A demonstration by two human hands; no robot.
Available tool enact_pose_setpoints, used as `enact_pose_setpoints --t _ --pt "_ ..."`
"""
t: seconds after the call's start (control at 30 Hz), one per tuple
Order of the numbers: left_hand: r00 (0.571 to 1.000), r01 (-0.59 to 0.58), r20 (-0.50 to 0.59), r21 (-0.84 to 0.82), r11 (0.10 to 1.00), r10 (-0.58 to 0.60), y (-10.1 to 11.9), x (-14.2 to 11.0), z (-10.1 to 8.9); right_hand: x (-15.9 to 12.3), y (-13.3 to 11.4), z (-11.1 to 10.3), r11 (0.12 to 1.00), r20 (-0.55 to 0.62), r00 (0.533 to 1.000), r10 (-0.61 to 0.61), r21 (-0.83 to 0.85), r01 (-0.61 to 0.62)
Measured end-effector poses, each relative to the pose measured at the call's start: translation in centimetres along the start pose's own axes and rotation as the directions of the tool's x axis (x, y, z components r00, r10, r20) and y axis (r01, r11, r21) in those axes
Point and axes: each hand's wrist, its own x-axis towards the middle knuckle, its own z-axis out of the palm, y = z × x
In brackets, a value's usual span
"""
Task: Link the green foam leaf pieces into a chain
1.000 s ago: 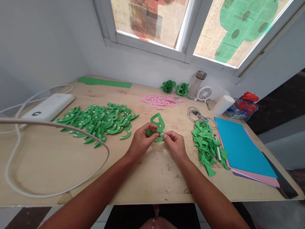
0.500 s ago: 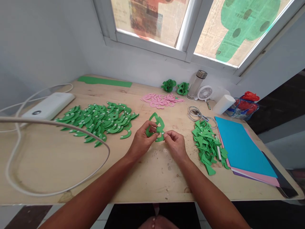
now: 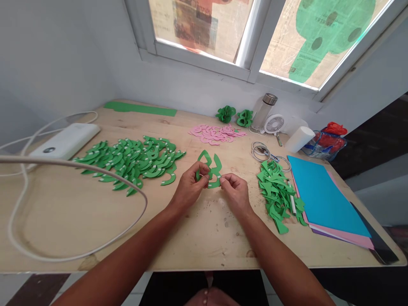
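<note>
My left hand [image 3: 188, 183] pinches a green paper cut-out [image 3: 218, 162] made of curved, looping strips, held just over the table's middle. My right hand [image 3: 236, 190] grips the right edge of its lower loop between thumb and finger. Small white patches show on that lower loop. Part of the paper lies hidden behind the left fingers. Left of my hands spreads a pile of curved green paper strips [image 3: 153, 163] with white patches. One C-shaped green strip [image 3: 168, 180] lies at the pile's near edge.
Green scraps [image 3: 276, 191] with a white pen [image 3: 292, 205] lie at right, beside blue paper [image 3: 325, 195]. Tape rolls [image 3: 259, 151], pink cut-outs [image 3: 216, 134], a bottle [image 3: 264, 112] and a fan [image 3: 274, 124] stand or lie behind. A cable [image 3: 140, 216] loops at left.
The upper loop of the green cut-out has spread apart, with its right strip now separate from the left one. Both hands keep their hold and have hardly moved.
</note>
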Motion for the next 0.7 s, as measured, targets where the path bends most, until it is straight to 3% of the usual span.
enact_pose_setpoints --t 0.27,0.5,0.7 --pt "0.998 0.033 0.057 0.107 0.994 -0.04 -0.78 0.13 -0.21 0.09 0.2 0.0 1.0 0.012 1.0 0.005 -0.019 -0.005" --pt "0.989 0.098 0.115 -0.029 0.995 -0.094 0.12 -0.05 0.16 0.16 0.48 -0.11 1.0 0.014 1.0 0.005 -0.014 -0.005" --pt "0.988 0.088 0.12 0.041 0.995 -0.093 -0.17 -0.03 0.01 0.19 0.62 -0.16 0.998 0.021 1.0 -0.023 -0.052 0.024"
